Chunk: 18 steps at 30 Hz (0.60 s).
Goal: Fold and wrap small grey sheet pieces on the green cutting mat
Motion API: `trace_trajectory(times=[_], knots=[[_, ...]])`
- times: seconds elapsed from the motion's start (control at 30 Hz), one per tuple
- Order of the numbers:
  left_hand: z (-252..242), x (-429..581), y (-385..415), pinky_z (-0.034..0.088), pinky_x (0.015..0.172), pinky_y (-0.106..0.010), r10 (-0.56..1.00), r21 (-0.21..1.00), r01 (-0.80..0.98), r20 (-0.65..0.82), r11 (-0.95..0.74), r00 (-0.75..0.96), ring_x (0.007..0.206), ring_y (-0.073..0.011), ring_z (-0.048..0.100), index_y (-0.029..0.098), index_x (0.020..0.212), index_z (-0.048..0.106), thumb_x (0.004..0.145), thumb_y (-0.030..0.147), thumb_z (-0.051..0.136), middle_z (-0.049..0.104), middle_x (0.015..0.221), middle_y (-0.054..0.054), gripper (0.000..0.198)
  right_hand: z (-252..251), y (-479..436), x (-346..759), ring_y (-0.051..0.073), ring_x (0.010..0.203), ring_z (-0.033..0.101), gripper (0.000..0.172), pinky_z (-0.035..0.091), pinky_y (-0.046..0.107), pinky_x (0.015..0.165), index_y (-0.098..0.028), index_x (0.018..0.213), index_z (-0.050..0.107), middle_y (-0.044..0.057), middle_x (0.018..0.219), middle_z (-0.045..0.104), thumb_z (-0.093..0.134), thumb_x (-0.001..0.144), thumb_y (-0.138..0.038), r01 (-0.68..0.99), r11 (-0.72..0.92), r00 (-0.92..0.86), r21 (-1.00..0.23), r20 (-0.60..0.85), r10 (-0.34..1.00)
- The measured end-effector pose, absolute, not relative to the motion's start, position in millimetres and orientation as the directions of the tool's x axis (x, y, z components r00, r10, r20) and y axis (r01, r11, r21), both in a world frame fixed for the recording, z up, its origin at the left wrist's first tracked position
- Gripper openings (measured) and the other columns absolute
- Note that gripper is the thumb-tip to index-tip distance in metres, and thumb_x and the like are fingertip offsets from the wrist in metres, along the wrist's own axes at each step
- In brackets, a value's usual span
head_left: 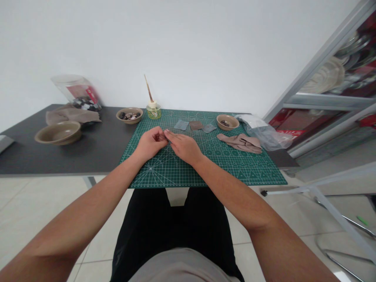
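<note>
Over the left-middle part of the green cutting mat (229,164), my two hands meet with their fingertips together. My left hand (150,144) is closed, thumb and fingers pinched. My right hand (185,147) is closed too, its fingers reaching across to the left fingertips. Something small and dark barely shows between them; its kind is hidden by the fingers. Just beyond my hands lie three small flat squares: a grey-blue one (181,125), a brown one (196,125) and another greyish one (209,128).
Behind my left hand stand a glue bottle with a brush (154,111) and a bowl of dark and pale pieces (129,116). A larger bowl (58,133), a cloth (72,115) and a clear tub (76,92) are left. Rightward are a small bowl (228,122), a crumpled cloth (241,142) and a plastic bag (264,131).
</note>
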<state>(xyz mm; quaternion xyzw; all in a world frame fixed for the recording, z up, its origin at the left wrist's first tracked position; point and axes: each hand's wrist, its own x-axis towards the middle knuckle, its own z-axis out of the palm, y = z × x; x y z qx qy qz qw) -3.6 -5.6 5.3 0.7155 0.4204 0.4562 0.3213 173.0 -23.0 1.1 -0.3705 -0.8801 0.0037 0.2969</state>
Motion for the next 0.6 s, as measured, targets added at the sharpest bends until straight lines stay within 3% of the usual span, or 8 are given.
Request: trace_trajectory(times=[0.17, 0.37, 0.53, 0.6], knots=[[7.6, -2.8, -8.1, 0.034, 0.052, -0.022, 0.896, 0.851, 0.284, 0.4, -0.441, 0.192, 0.053, -0.008, 0.041, 0.02, 0.064, 0.044, 0.062, 0.016, 0.065, 0.046, 0.057, 0.007, 0.022, 1.3, -22.7, 173.4, 0.019, 0.127, 0.057, 0.048, 0.046, 0.036, 0.109, -0.015, 0.141, 0.05, 0.009, 0.144, 0.054, 0.043, 0.094, -0.01, 0.653, 0.725, -0.551, -0.218, 0.519, 0.653], [6.7, -4.0, -7.1, 0.042, 0.058, -0.025, 0.897, 0.885, 0.199, 0.375, -0.422, 0.235, 0.057, -0.0107, 0.053, 0.02, 0.068, 0.05, 0.068, 0.018, 0.063, 0.06, 0.062, 0.003, 0.013, 2.0, -23.7, 173.9, 0.019, 0.126, 0.058, 0.05, 0.048, 0.036, 0.106, -0.018, 0.144, 0.047, 0.008, 0.144, 0.054, 0.043, 0.094, -0.011, 0.681, 0.7, -0.525, -0.215, 0.522, 0.672], [6.6, -5.1, -6.5, 0.039, 0.054, -0.024, 0.901, 0.836, 0.343, 0.368, -0.428, 0.229, 0.054, -0.0099, 0.051, 0.019, 0.065, 0.053, 0.07, 0.019, 0.064, 0.059, 0.058, 0.004, 0.012, 2.2, -23.7, 172.4, 0.019, 0.125, 0.058, 0.05, 0.047, 0.035, 0.107, -0.016, 0.144, 0.047, 0.009, 0.143, 0.055, 0.043, 0.094, -0.011, 0.694, 0.691, -0.528, -0.205, 0.507, 0.681], [7.2, -5.4, -6.5, 0.04, 0.055, -0.024, 0.904, 0.849, 0.322, 0.358, -0.419, 0.232, 0.054, -0.0103, 0.053, 0.019, 0.065, 0.054, 0.07, 0.019, 0.064, 0.059, 0.057, 0.004, 0.011, 2.5, -23.7, 172.5, 0.019, 0.125, 0.058, 0.051, 0.046, 0.036, 0.107, -0.017, 0.144, 0.046, 0.008, 0.144, 0.054, 0.043, 0.094, -0.011, 0.69, 0.694, -0.532, -0.205, 0.507, 0.678]])
